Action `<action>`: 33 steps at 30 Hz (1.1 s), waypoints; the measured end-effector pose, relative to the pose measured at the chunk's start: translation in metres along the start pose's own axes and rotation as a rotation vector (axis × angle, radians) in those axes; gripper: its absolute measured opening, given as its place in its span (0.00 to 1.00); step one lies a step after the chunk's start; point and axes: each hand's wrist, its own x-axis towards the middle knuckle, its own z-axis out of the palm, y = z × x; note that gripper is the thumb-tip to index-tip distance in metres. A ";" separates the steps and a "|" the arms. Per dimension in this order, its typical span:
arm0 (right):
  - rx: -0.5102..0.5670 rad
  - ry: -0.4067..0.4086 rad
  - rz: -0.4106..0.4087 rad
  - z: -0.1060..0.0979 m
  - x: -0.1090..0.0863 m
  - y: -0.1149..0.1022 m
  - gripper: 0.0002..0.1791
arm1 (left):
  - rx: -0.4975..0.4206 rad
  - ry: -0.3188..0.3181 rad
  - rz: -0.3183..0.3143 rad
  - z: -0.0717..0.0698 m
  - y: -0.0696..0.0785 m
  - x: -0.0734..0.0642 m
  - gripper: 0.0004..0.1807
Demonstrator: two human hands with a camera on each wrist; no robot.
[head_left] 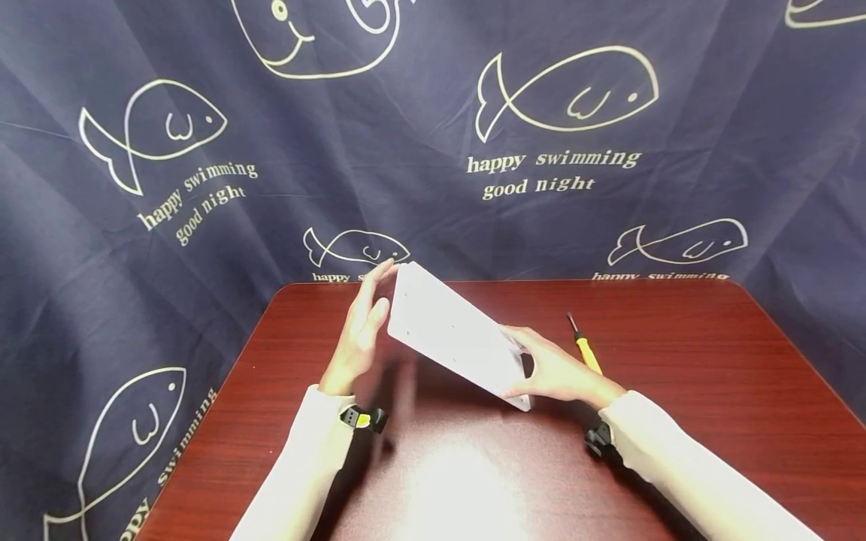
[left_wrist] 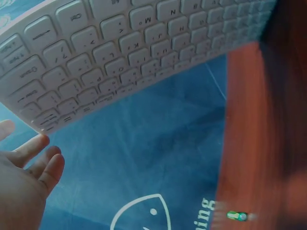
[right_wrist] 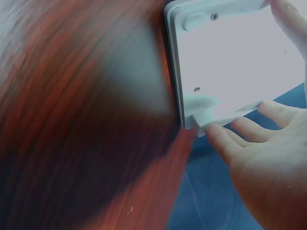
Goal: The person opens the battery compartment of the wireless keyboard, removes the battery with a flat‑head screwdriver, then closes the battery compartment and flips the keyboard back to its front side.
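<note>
A white keyboard (head_left: 456,330) is raised above the table at a slant, its left end higher than its right. Its plain back faces the head camera, while its keys (left_wrist: 134,45) show in the left wrist view. My right hand (head_left: 558,368) grips the lower right end, thumb on one long edge and fingers on the other. Beside the upper left end is my left hand (head_left: 355,338), its fingers extended and a fingertip at the keyboard's corner. Small screws (right_wrist: 214,17) are set in the back near its end.
A screwdriver with a yellow handle (head_left: 587,353) lies on the reddish-brown table (head_left: 710,391), just beyond the right forearm. Behind the table hangs a dark blue curtain (head_left: 406,173) with fish drawings and lettering. Both wrists wear black straps with small cameras.
</note>
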 end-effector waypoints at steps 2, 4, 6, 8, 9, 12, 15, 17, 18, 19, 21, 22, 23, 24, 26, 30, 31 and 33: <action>0.026 -0.005 0.012 0.003 0.002 -0.004 0.59 | -0.008 0.009 0.022 0.000 -0.005 0.002 0.29; 0.053 -0.013 0.025 0.006 0.004 -0.007 0.60 | -0.004 0.020 0.039 0.000 -0.012 0.003 0.29; 0.077 -0.019 0.037 0.009 0.006 -0.011 0.60 | 0.010 0.027 0.057 -0.001 -0.020 0.004 0.30; 0.110 -0.021 0.038 0.014 0.009 -0.014 0.60 | 0.030 0.035 0.073 -0.001 -0.023 0.005 0.31; 0.119 -0.024 0.037 0.016 0.010 -0.015 0.60 | 0.040 0.040 0.080 -0.001 -0.024 0.005 0.32; 0.152 -0.025 0.031 0.023 0.014 -0.019 0.61 | 0.047 0.052 0.094 0.000 -0.021 0.008 0.35; 0.164 -0.036 0.033 0.028 0.018 -0.023 0.61 | 0.040 0.060 0.091 0.000 -0.015 0.010 0.37; 0.183 -0.042 0.033 0.030 0.020 -0.027 0.61 | 0.037 0.066 0.088 0.001 -0.012 0.012 0.38; 0.187 -0.044 0.030 0.032 0.022 -0.028 0.61 | 0.034 0.067 0.086 0.001 -0.011 0.012 0.38; 0.195 -0.045 0.030 0.033 0.023 -0.030 0.61 | 0.032 0.069 0.083 0.002 -0.011 0.012 0.38; 0.205 -0.043 0.019 0.036 0.025 -0.032 0.60 | 0.028 0.071 0.077 0.002 -0.010 0.013 0.38; 0.211 -0.042 0.012 0.037 0.026 -0.032 0.60 | 0.026 0.072 0.075 0.002 -0.009 0.013 0.38; 0.216 -0.043 0.007 0.038 0.026 -0.033 0.60 | 0.022 0.072 0.073 0.003 -0.008 0.013 0.38; 0.215 -0.043 0.004 0.040 0.027 -0.033 0.60 | 0.021 0.072 0.072 0.003 -0.008 0.013 0.38; 0.214 -0.044 -0.003 0.041 0.027 -0.034 0.60 | 0.017 0.071 0.071 0.004 -0.006 0.014 0.38; 0.226 -0.044 -0.010 0.042 0.027 -0.035 0.59 | 0.001 0.061 0.075 0.006 -0.005 0.014 0.38; 0.235 -0.042 -0.009 0.042 0.026 -0.035 0.59 | -0.001 0.059 0.075 0.007 -0.004 0.014 0.38; 0.263 -0.037 -0.008 0.040 0.026 -0.037 0.59 | 0.004 0.055 0.080 0.008 -0.004 0.014 0.38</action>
